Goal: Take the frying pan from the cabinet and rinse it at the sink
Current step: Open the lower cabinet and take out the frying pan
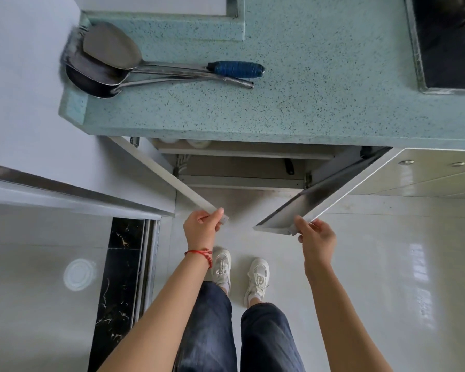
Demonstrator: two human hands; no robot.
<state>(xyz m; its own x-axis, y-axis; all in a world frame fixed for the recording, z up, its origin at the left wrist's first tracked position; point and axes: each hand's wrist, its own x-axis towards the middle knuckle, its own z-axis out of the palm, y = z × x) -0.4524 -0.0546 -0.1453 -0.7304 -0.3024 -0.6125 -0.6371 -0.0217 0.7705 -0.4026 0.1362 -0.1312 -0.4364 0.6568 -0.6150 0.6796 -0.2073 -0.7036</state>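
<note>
At six o'clock a person in dark jeans and white sneakers (240,272) is standing on a glossy white tiled floor (360,264), both bare forearms reaching forward. The left hand (201,229), a red string bracelet (201,254) on its wrist, is pinching the free edge of the left cabinet door (172,181) between thumb and fingers; at about five o'clock of it, the right hand (316,238) is gripping the lower corner of the right cabinet door (322,196) in the same way. Both doors are standing swung outward. Beyond them, toward twelve o'clock, the cabinet (242,167) is showing a shelf edge and a short black handle (289,166) poking out at about one o'clock; whether that belongs to the frying pan cannot be told. Farther on, the speckled teal countertop (306,103) is carrying metal ladles and spatulas (102,65) at eleven o'clock, one with a blue-wrapped handle (236,69). The sink (448,49) is lying at two o'clock. No writing is legible anywhere.
</note>
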